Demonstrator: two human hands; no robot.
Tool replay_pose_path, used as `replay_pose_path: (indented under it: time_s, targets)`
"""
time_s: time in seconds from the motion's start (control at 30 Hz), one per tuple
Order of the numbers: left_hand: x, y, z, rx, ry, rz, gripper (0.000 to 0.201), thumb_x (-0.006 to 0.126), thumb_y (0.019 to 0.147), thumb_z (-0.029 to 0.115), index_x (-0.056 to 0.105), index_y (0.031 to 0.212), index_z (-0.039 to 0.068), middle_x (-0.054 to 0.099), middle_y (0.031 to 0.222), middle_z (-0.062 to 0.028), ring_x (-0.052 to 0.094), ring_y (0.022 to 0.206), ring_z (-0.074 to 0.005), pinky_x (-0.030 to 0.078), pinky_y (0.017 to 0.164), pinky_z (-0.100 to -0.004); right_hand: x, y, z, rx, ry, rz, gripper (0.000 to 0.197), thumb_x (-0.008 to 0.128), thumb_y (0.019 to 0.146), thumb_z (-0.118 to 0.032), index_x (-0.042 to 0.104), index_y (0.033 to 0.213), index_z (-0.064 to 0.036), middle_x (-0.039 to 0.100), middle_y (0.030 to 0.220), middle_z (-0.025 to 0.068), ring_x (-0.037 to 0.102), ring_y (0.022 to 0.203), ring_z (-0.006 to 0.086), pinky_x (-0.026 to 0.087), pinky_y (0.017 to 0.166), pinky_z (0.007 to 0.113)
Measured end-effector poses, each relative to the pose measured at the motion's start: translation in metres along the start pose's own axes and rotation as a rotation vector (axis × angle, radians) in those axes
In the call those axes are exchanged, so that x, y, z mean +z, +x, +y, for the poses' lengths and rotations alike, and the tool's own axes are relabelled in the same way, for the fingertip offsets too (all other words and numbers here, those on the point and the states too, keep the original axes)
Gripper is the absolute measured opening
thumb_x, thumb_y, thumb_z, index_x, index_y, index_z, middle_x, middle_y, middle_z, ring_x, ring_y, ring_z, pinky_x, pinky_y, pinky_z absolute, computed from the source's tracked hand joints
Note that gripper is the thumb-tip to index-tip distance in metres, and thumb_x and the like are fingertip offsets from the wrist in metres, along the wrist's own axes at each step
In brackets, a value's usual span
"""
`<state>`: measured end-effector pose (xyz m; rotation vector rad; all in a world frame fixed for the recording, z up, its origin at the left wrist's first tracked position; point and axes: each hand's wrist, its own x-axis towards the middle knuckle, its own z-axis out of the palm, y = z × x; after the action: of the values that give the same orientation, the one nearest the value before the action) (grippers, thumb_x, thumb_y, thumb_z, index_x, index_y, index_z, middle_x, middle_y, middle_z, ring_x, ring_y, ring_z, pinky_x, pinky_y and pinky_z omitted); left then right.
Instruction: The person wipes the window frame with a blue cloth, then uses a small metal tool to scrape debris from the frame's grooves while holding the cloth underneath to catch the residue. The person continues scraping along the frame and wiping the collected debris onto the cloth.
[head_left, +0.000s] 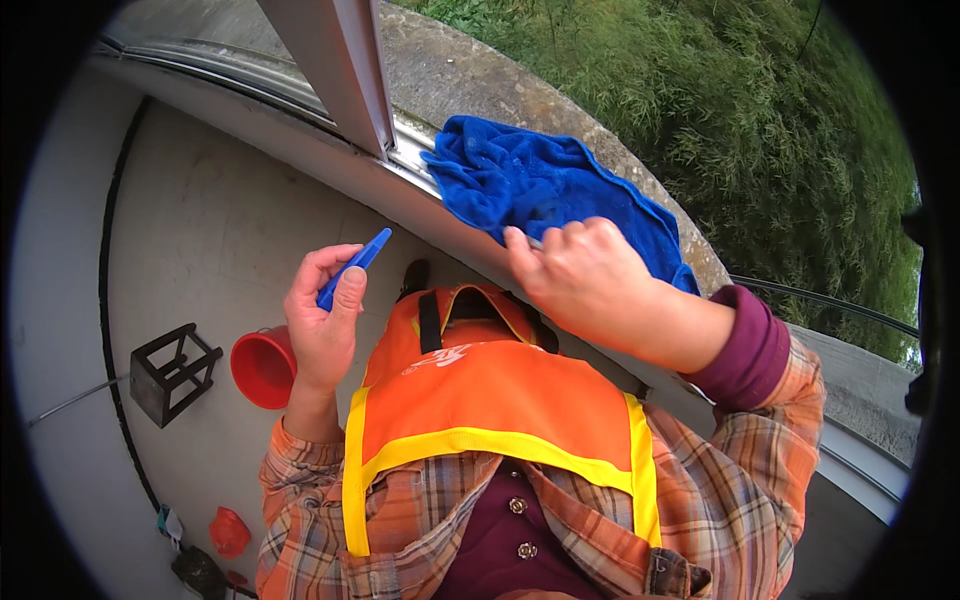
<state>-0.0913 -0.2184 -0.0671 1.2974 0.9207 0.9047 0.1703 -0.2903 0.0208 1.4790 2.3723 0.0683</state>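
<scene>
Between the thumb and fingers of my left hand [325,310] is a slim blue plastic piece [355,268], tapered to a point that slants up and right. My right hand [590,280] is closed at the near edge of a crumpled blue cloth [580,185]. A small greyish bit shows by its fingers, but most of what it grips is hidden. The cloth is spread over the window track [410,150] and the concrete ledge outside it. A dark patch shows on the cloth just above my right hand.
An upright window frame bar [350,80] stands left of the cloth. Down on the floor [230,190] are a red bucket [264,368], a dark stool [170,375] and a red bag-like thing [229,532]. Green foliage [760,130] grows beyond the ledge [480,70].
</scene>
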Motion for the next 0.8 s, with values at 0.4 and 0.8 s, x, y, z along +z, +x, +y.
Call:
replay_pose_path:
  time_s: [0.4,0.8]
  targets:
    - [0.084,0.017,0.044,0.476,0.432,-0.51,0.025,0.073,0.086,0.008,0.066,0.109,0.004,0.066,0.088,-0.0108,0.062,0.069,-0.0215,0.05,0.064,-0.0294,0.013,-0.076,0.032,0.305,0.632,0.034,0.018,0.06,0.091,-0.016,0.071,0.103,-0.01,0.068,0.071,0.0116,0.065,0.065,0.0326,0.05,0.058,0.043]
    - [0.131,0.069,0.075,0.608,1.167,-0.962,0.014,0.067,0.087,0.013,0.062,0.1,0.01,0.058,0.081,-0.0093,0.061,0.081,-0.032,0.049,0.067,-0.0424,0.04,-0.202,0.032,0.657,0.99,0.246,0.019,0.068,0.086,-0.006,0.073,0.104,-0.0074,0.068,0.073,0.0124,0.067,0.061,0.0242,0.049,0.055,0.03]
